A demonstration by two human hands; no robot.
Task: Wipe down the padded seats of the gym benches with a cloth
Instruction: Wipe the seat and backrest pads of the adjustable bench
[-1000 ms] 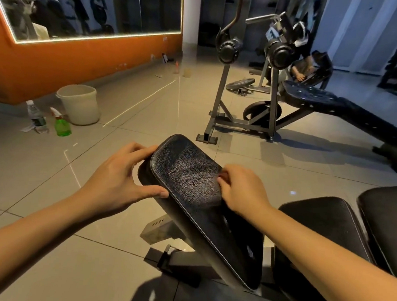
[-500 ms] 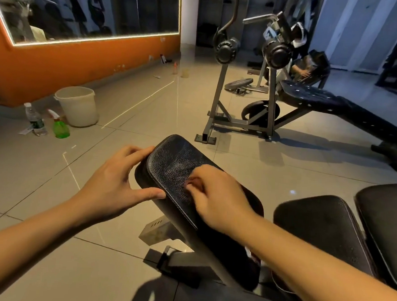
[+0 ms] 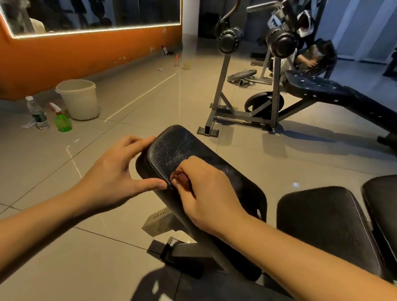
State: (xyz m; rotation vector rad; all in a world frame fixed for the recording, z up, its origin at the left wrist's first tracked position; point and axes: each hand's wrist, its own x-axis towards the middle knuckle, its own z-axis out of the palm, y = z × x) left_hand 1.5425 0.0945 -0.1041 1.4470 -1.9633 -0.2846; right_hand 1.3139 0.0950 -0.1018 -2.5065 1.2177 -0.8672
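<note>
Centrally, a black seat pad (image 3: 176,149) rises at a tilt from a grey steel frame (image 3: 158,222). Its cover is pebbled, leather-like material with a stitched seam along the rim and rounded corners.

The left hand (image 3: 119,175) grips the upper left corner of the pad: its fingers (image 3: 135,144) curve over the top edge and the thumb presses against the side wall. The right hand (image 3: 204,192) lies on the pad face with fingers curled round a cloth (image 3: 180,178). Only a small reddish-brown fold of the cloth shows beneath the knuckles, touching the pad just inside the left seam.

Two further black padded sections stand to the right, one (image 3: 323,220) just beside the held pad and another (image 3: 389,208) at the frame edge.

Behind, a perforated black incline bench (image 3: 336,91) stands on a steel rack (image 3: 241,115). Well apart, on the left of the glossy tiled floor (image 3: 47,257), stand a pale round bucket (image 3: 79,99), a green spray bottle (image 3: 63,118) and a clear plastic water bottle (image 3: 37,113), near an orange wall (image 3: 82,54) carrying a light-edged mirror (image 3: 85,4).
</note>
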